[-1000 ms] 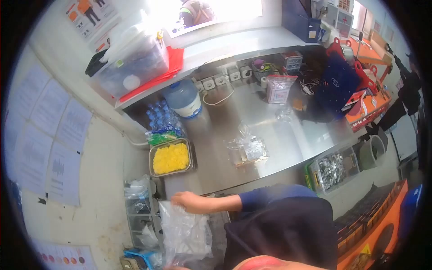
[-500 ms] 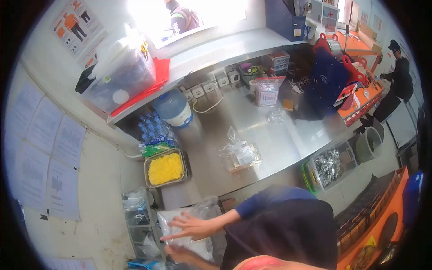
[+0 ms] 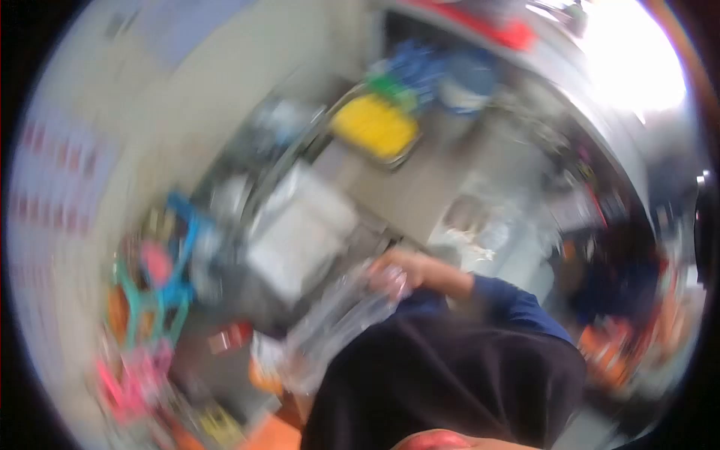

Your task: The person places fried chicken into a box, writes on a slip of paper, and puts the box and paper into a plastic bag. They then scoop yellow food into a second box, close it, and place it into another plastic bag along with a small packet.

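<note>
The view is smeared by motion. My right hand (image 3: 397,271), with a dark blue sleeve behind it, has its fingers closed on one end of a clear plastic bag (image 3: 337,319). The bag stretches down and to the left, in front of my dark apron (image 3: 450,367). At its lower end a skin-toned patch, perhaps my left hand (image 3: 298,369), shows blurred through the plastic; its fingers cannot be made out. Beyond the bag lies a white, flat, squarish packet (image 3: 300,232), apart from my right hand.
A metal tray of yellow food (image 3: 375,127) stands on the steel counter (image 3: 412,191), near blue-capped bottles (image 3: 416,67) and a large water jug (image 3: 466,82). Blue and green stools (image 3: 154,300) and pink items (image 3: 135,379) are at the lower left. A clear bagged item (image 3: 480,225) lies farther along the counter.
The view has swung left and down. My right hand has come off the white packet, back toward my body, and now holds the clear plastic bag. The other hand has become blurred.
</note>
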Demonstrator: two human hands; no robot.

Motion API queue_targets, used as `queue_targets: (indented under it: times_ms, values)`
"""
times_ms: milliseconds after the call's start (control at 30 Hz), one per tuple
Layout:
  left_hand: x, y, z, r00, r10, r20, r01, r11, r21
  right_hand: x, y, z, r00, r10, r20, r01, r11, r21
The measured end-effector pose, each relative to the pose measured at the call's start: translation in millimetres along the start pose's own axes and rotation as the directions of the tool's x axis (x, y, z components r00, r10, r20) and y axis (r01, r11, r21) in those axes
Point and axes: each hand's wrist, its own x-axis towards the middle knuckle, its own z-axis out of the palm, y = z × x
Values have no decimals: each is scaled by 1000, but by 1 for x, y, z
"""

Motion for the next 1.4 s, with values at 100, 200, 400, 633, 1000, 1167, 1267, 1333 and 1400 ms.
queue_targets:
  times_ms: [100,200,400,633,1000,1167,1267,1333,1400]
  values:
    - [-20,-21,-25,997,-66,27,71,834,-547,15,-19,50,939,-278,-205,137,845,-516]
    - [4,-62,-24,999,2,-52,-7,997,-83,63,-27,33,882,-351,-314,-151,421,-895]
    - [34,-32,53,876,-225,-427,479,509,715,138,-21,-16,709,-677,-199,-705,-689,-167]
    - [49,-66,69,859,-278,-431,505,605,616,165,27,-87,650,-658,380,-756,-612,232]
    - [30,-99,65,901,-325,-288,430,586,687,161,32,-109,723,-651,-231,-671,-741,-13]
    - [35,-90,55,828,-446,-339,556,581,595,162,30,-152,874,-472,-119,-486,-833,-266]
    - [39,-122,57,855,-413,-312,501,508,701,162,25,-125,926,-370,-73,-373,-868,-328]
    - [41,-109,51,884,-355,-305,459,530,713,163,16,-131,789,-608,92,-597,-793,-119]
    - [40,-103,50,906,-299,-301,421,552,720,172,10,-130,849,-497,-178,-518,-849,-102]
